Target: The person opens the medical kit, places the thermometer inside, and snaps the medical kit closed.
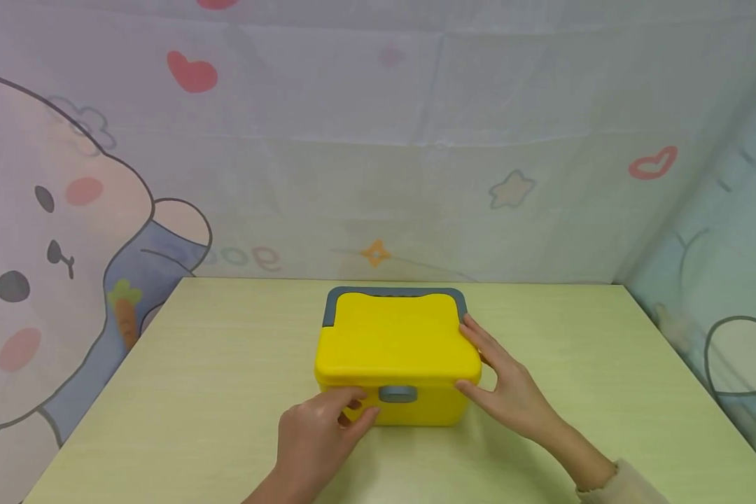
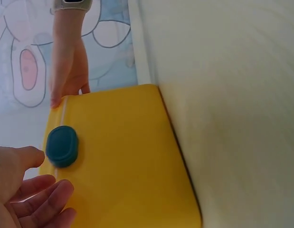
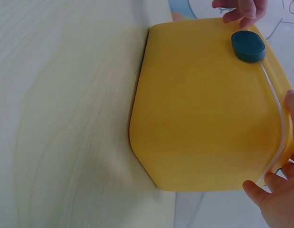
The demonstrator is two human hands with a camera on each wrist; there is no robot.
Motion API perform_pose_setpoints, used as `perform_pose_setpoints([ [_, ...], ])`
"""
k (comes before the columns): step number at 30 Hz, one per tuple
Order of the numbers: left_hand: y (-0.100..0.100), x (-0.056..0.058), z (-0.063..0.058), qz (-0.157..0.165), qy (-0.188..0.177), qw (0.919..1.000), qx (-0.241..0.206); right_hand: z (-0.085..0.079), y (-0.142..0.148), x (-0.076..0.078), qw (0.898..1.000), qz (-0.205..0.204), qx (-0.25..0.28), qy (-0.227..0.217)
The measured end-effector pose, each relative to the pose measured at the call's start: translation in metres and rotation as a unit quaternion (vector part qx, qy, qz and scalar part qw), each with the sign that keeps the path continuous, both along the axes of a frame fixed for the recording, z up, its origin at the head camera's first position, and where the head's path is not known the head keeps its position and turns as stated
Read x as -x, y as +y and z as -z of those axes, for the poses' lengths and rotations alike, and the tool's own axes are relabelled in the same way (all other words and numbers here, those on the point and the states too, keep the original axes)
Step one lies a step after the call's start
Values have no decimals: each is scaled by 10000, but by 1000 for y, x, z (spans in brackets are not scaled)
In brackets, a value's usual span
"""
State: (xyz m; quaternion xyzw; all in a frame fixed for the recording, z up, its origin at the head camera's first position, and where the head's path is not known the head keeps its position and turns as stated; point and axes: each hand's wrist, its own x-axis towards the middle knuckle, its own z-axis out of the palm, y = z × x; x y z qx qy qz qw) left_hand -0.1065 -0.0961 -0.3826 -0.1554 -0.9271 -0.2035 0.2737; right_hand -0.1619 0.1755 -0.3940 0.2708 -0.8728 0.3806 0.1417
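Observation:
A yellow lidded box point(image 1: 397, 343) stands on the table, its lid down. Its grey-blue carrying handle point(image 1: 390, 291) lies flat along the back of the lid. On the front is a rounded grey-blue latch point(image 1: 398, 394), which looks teal in both wrist views. My left hand point(image 1: 318, 434) is at the front left of the box, thumb and fingers apart and loosely bent beside the latch point(image 2: 62, 146). At the right side, my right hand point(image 1: 519, 399) rests on the lid's edge with its fingers spread, thumb at the front corner. The inside of the box is hidden.
The pale wooden table point(image 1: 227, 364) extends to both sides of the box. Behind it hangs a printed cloth point(image 1: 365, 161) with hearts, a star and a cartoon animal. Another printed cloth point(image 1: 718, 280) hangs along the right side.

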Motion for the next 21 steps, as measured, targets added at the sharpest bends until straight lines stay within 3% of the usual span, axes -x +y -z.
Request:
perform_pose_setpoints([
  [11, -25, 2, -27, 222, 1268, 9916, 122, -6, 7, 2, 9988, -157, -464, 58],
  [21, -57, 27, -43, 398, 1802, 9823, 333, -21, 19, 8, 9945, -306, -1005, 13],
])
